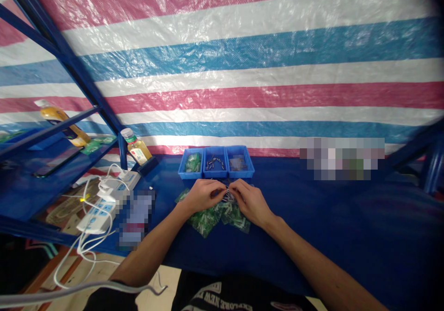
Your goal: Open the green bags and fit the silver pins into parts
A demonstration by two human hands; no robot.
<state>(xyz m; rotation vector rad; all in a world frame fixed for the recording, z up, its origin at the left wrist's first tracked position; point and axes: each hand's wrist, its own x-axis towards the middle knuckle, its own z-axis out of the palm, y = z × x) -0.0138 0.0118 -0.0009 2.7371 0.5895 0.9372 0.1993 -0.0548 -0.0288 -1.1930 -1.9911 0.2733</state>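
Note:
My left hand and my right hand meet in the middle of the blue table, just in front of three small bins. Both are closed, thumbs and fingertips pinched close together; whatever they hold is too small to make out. Under and between them lies a pile of small green-and-clear packets, with thin light pieces among it. Behind my hands, the left blue bin contains green packets, the middle blue bin short metallic rod-like pieces, and the right blue bin flat, clear-looking packets.
To the left are a white power strip with tangled white cables, a blurred-out flat object and a bottle of yellow liquid. A blue metal frame and striped sheeting enclose the table. Something pixelated sits back right.

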